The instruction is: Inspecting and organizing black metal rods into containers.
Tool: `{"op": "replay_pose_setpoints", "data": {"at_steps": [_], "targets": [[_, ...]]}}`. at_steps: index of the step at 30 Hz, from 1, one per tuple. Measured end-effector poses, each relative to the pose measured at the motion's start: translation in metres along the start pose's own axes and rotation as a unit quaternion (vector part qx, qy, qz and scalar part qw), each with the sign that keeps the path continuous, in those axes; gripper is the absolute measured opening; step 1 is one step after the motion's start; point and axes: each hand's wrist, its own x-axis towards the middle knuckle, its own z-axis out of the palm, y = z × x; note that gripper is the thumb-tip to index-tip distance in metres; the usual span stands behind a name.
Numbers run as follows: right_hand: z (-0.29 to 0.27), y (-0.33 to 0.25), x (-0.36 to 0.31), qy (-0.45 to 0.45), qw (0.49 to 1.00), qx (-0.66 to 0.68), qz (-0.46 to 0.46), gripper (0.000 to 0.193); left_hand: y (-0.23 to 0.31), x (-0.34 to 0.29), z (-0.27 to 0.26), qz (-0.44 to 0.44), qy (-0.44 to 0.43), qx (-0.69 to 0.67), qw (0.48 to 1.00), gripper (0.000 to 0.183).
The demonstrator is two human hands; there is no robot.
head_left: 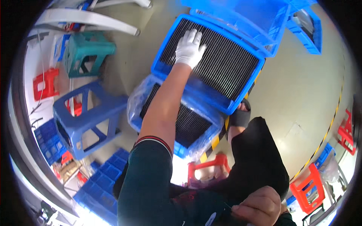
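Observation:
My left hand (188, 49), in a white glove, lies palm down with its fingers stretched out. It rests on the tightly packed rows of thin dark strips (222, 56) that fill a blue crate (245, 51). My right hand (260, 207), bare, is close to my body at the lower edge. Its fingers are curled in a pinch, and whatever is between them is hidden or too small to name. Below my left forearm stands a second blue crate (181, 150), lined with clear plastic (134, 101) and holding more dark strips (190, 126).
A large empty-looking blue crate (260, 19) stands beyond the filled one. Stools in blue (88, 113), green (86, 52) and red (311, 188) surround me. Stacked blue bins (103, 184) are at lower left. Yellow-black tape (215, 145) runs along the floor.

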Motion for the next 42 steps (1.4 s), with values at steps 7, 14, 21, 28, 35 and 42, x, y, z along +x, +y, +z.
{"op": "replay_pose_setpoints", "data": {"at_steps": [7,14,21,28,35,42], "targets": [[0.013,-0.007,0.001,-0.004,1.0,0.011,-0.024,0.036,-0.021,-0.203,-0.085,-0.336,0.167,-0.023,0.927,0.04],[0.03,-0.02,0.003,-0.034,0.998,0.03,-0.048,0.032,0.011,-0.354,-0.081,-0.559,0.002,-0.085,0.825,0.047],[0.046,-0.031,0.009,-0.064,0.998,-0.003,-0.018,0.03,0.063,-0.36,-0.057,-0.511,-0.255,-0.028,0.82,0.068],[0.057,-0.033,0.016,-0.079,0.997,-0.021,-0.009,0.029,0.065,-0.334,-0.052,-0.411,-0.304,0.05,0.858,0.06],[0.064,-0.031,0.022,-0.052,0.998,-0.022,-0.027,0.033,0.029,-0.347,-0.033,-0.395,-0.294,0.09,0.866,0.021],[0.061,-0.031,0.028,-0.083,0.996,-0.018,-0.014,0.033,0.001,-0.34,-0.055,-0.349,-0.261,0.116,0.893,0.043]]}}
